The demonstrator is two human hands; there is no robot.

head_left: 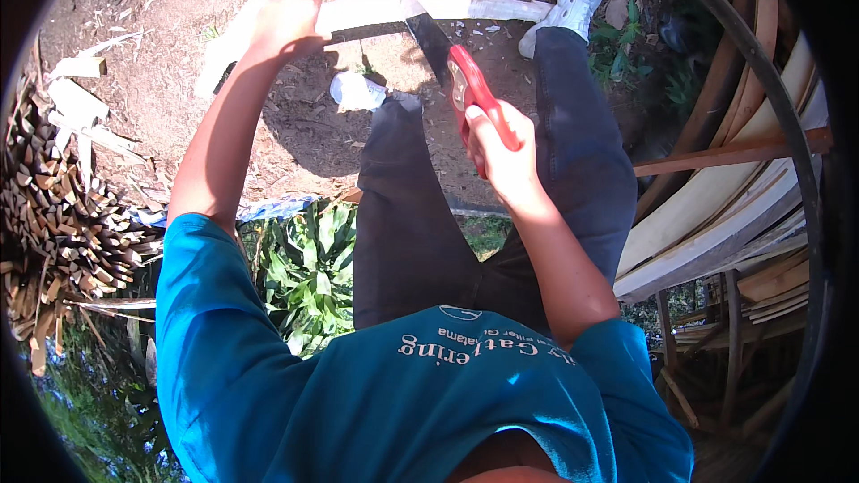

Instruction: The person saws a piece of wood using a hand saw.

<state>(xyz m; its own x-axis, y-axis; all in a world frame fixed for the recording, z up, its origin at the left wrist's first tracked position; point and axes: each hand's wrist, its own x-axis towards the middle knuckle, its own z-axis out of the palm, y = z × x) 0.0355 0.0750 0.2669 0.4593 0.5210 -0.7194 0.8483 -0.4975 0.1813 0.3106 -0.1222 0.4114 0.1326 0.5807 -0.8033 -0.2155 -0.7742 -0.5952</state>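
Observation:
A long pale strip of wood [367,11] lies crosswise in front of me, above the dirt. Near its left part, my left hand [286,25] is closed around it. My right hand [506,145] grips the red handle of a hand saw [433,45]. The saw's dark blade slants up and left across the wood, right of my left hand; whether its teeth are inside a cut cannot be made out. At the wood's right end, my right white shoe [573,11] touches or nearly touches it. The other white shoe [356,90] stands nearer to me.
A stack of split wood pieces [67,206] rises at the left. Long pale planks [716,215] lean at the right, behind a dark curved bar [761,54]. Wood chips and offcuts [80,98] lie on the dirt. A leafy plant [309,259] grows by my left leg.

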